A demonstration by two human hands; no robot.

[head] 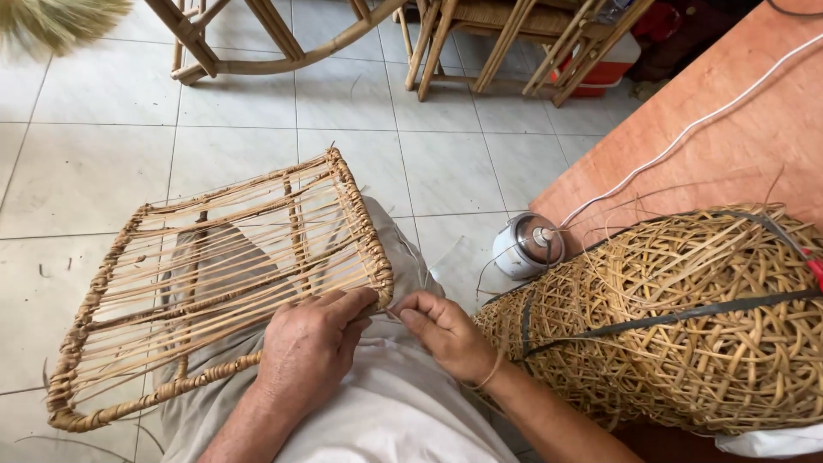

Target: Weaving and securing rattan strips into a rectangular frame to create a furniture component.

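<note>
Bare forearms, a white shirt and light khaki trousers [403,249] are worn.

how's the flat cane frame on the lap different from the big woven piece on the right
The frame is flat and rectangular, lying across the lap; the woven piece is rounded and bulky, resting beside the person. The frame's centre has sparse parallel strands with open gaps; the woven piece is densely interlaced. Both hands, left hand and right hand, touch the frame's corner; a black strap crosses the woven piece. Both are tan cane.
</note>
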